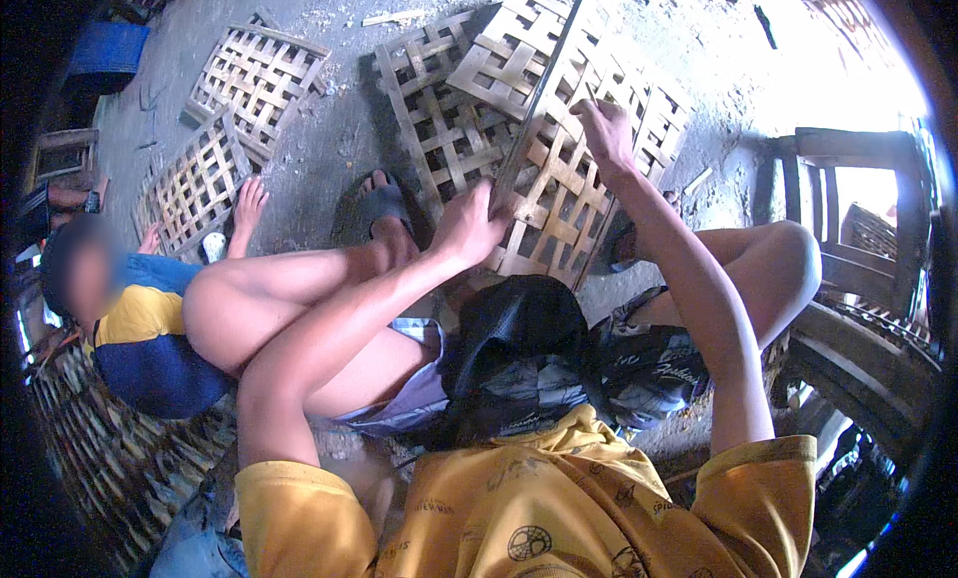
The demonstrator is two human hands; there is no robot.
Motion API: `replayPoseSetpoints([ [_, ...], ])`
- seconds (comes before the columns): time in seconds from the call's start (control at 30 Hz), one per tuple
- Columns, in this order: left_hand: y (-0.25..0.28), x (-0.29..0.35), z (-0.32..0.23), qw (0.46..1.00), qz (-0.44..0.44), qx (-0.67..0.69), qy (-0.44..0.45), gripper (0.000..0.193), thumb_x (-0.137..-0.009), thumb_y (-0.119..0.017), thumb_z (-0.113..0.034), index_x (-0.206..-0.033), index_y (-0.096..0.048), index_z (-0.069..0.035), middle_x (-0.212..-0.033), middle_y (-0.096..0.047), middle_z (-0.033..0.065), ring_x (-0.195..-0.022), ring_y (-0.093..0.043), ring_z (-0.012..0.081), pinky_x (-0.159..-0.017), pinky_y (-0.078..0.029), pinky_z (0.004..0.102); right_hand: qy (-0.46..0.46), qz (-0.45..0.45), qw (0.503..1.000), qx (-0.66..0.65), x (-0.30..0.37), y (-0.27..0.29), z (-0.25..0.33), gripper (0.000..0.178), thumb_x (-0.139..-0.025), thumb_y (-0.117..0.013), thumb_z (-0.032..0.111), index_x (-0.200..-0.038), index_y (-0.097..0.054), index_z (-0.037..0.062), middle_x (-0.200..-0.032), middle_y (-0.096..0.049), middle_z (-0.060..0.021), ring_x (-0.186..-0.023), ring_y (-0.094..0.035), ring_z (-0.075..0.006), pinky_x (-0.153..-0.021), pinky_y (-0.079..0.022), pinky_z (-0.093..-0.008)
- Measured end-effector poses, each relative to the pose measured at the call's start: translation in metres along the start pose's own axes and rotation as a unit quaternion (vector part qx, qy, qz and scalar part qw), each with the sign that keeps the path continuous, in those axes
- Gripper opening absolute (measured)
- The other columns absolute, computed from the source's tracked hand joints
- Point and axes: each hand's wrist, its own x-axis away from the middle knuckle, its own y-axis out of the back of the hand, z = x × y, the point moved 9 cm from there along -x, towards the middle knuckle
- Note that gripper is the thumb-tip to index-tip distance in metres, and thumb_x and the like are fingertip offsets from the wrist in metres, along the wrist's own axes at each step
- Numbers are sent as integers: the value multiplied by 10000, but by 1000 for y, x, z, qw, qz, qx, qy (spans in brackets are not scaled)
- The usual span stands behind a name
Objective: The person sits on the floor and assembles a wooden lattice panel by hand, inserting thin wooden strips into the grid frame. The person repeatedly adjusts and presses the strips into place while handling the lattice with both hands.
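My left hand (469,227) is closed around the lower end of a long, thin dark strip (549,79). From that fist the strip slants up and away past the top edge of the picture. It crosses over a woven lattice panel (567,184) of flat pale slats, which stands or leans between my knees. My right hand (609,139) is over the same panel, right of the strip, with its fingers curled in a pinch. A small thin tip shows at those fingers, too little to name. Beyond my left hand, another lattice panel (439,114) lies partly beneath.
At the left, a person in a blue and yellow shirt (150,324) has a hand (249,207) beside a smaller lattice panel (195,184). Another panel (261,89) lies behind it. A blue container (108,51) stands far left, a wooden frame (866,159) at right. Scraps litter the floor.
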Motion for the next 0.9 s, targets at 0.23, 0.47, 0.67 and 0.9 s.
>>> replayPoseSetpoints([
  [0.23,1,0,-9,999,13,37,12,308,-895,-692,-212,-1024,-563,36,-900,-680,279,-914,-670,483,-779,-519,549,-4,-8,999,34,0,17,-7,363,-889,-663,344,-824,-706,-11,-611,-557,-6,-571,-481,-103,-549,-399,-317],
  [0.47,-10,-15,4,984,25,157,81,293,-886,-634,-128,-1111,-580,52,-883,-713,268,-723,-748,362,-736,-591,479,50,-2,998,47,4,21,11,369,-943,-645,331,-954,-727,-28,-663,-612,-33,-608,-545,-113,-566,-449,-316],
  [0.67,24,-33,-20,992,-100,-53,-50,419,-875,-668,-173,-1221,-583,47,-923,-720,276,-845,-742,392,-781,-591,486,78,-9,997,-22,2,39,34,378,-963,-633,345,-1002,-720,-21,-689,-599,-15,-614,-517,-94,-571,-424,-303],
  [0.9,52,-58,-39,998,-4,58,24,262,-880,-720,-179,-1005,-642,37,-806,-717,191,-716,-727,315,-671,-573,423,52,-37,995,-71,17,86,62,321,-979,-646,321,-914,-688,9,-709,-568,11,-644,-501,-71,-596,-423,-264],
])
